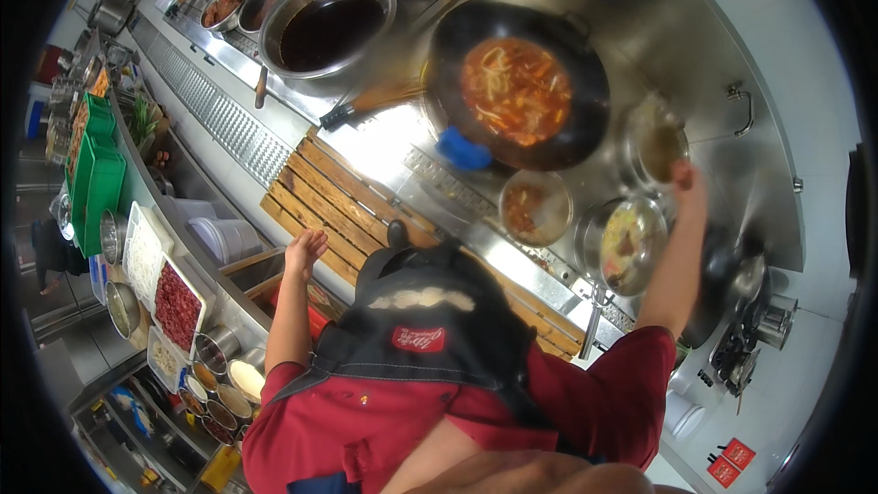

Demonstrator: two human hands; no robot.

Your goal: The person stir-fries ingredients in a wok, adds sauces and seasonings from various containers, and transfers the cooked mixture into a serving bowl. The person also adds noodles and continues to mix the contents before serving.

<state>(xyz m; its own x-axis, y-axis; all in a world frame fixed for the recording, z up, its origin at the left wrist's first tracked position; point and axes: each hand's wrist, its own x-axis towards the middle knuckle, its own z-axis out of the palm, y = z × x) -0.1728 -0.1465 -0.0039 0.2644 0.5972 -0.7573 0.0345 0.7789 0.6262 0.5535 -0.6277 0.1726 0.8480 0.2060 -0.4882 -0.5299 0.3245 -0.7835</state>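
My left hand is raised beside the black apron, palm up, with nothing in it. Blurred by motion, my right hand is at the lower rim of a steel bowl with brownish contents; whether it grips the rim cannot be told. Left of that bowl, a black wok holds red broth with noodles. A blue cloth lies at the wok's near edge. Below the wok stands a bowl of reddish bits in liquid. Near my right forearm is a steel bowl of mixed food.
A bamboo wok brush lies left of the wok, near a large steel basin of dark liquid. Wooden slats cover part of the floor. Along the left counter stand green crates, a tray of red meat and several small containers.
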